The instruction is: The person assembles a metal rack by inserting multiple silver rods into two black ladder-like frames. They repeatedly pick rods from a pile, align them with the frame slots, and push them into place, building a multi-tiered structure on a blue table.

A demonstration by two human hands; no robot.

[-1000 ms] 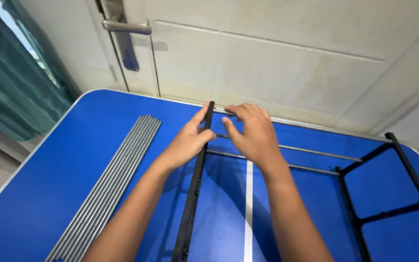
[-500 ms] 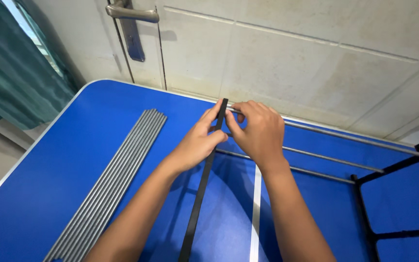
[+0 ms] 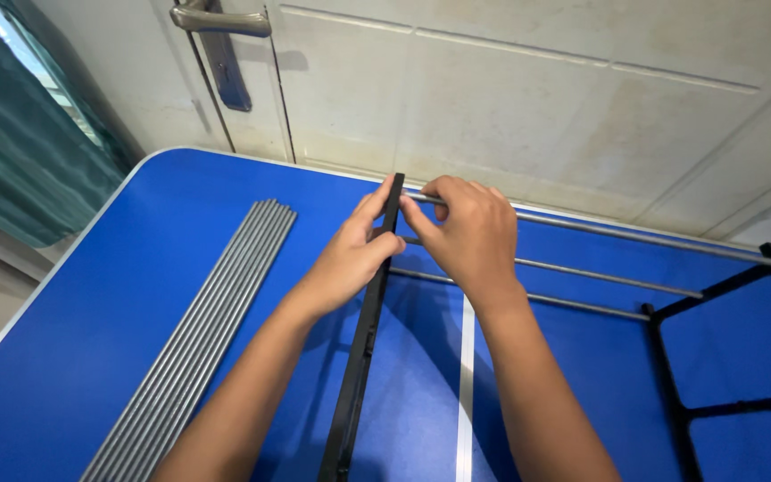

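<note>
A long black plastic bar (image 3: 360, 357) stands on edge on the blue table (image 3: 118, 295), running from near me toward the far side. My left hand (image 3: 350, 254) grips its far end, thumb and fingers pinching it from the left. My right hand (image 3: 466, 236) is closed over the end of a grey metal rod (image 3: 635, 234) where it meets the bar. Two more grey rods (image 3: 600, 278) run rightward from the bar to a black frame piece (image 3: 671, 384).
A bundle of several loose grey metal rods (image 3: 207, 330) lies at the left of the table. A white door with a metal handle (image 3: 216, 22) stands behind the table. A teal curtain (image 3: 11, 152) hangs at far left.
The view has shifted slightly; my hands stay on the far end of the black bar, the right hand still working the top rod's end against it.
</note>
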